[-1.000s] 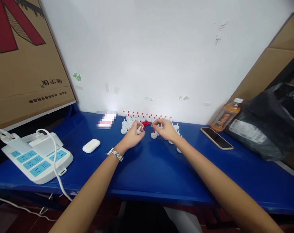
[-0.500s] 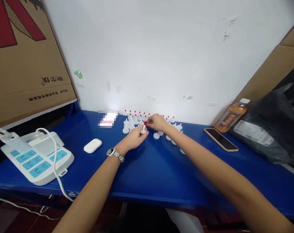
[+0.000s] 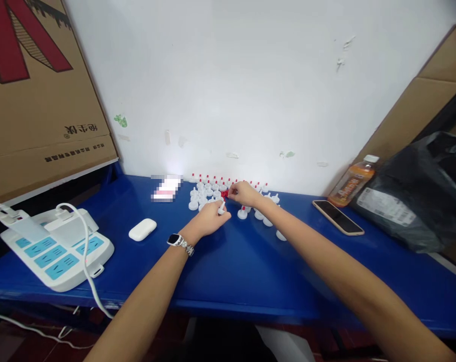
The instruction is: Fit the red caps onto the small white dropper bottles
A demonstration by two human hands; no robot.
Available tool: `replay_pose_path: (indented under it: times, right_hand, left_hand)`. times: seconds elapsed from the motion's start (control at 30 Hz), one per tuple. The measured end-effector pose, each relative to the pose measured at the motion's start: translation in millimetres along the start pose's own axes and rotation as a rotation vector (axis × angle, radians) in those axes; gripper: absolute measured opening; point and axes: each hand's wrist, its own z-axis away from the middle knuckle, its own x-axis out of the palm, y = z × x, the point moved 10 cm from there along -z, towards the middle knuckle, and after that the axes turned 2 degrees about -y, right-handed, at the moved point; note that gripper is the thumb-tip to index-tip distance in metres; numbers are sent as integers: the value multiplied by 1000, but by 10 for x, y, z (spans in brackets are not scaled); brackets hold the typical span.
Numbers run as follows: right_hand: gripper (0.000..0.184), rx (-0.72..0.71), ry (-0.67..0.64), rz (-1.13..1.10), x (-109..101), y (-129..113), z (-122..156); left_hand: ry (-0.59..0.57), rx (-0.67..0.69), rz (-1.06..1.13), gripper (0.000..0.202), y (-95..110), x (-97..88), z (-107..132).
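Note:
My left hand point(image 3: 209, 217) is closed around a small white nozzle cap point(image 3: 221, 207), held just above the blue table point(image 3: 228, 266). A watch sits on that wrist. My right hand point(image 3: 244, 193) is pinched at a little heap of red tips point(image 3: 224, 193) lying just beyond the left hand. Several loose white caps point(image 3: 201, 197) are scattered around both hands. Against the wall stands a row of white caps with red tips point(image 3: 212, 179).
A white power strip point(image 3: 58, 249) with cables lies at the left, a white earbud case point(image 3: 142, 229) beside it. A phone point(image 3: 338, 216), an orange drink bottle point(image 3: 351, 180) and a black bag point(image 3: 416, 193) sit at the right. Cardboard boxes point(image 3: 35, 90) lean on both sides.
My right hand moved left from the scattered caps to the heap of red tips. My left hand drew slightly toward me with the white cap.

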Motion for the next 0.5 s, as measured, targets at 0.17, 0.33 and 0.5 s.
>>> replay_pose_path:
  times: [0.17,0.33,0.5]
  right_hand:
    - [22,-15,220,-478,-252,-183,415]
    - [33,-33,197,-838,-73,-306,669]
    - [37,-14,241,-953,-79,-275,704]
  left_hand:
    - [27,21,30,7,60,-6,12]
    - [4,33,13,8,111,22,18]
    - [1,42,8,8,114,30,11]
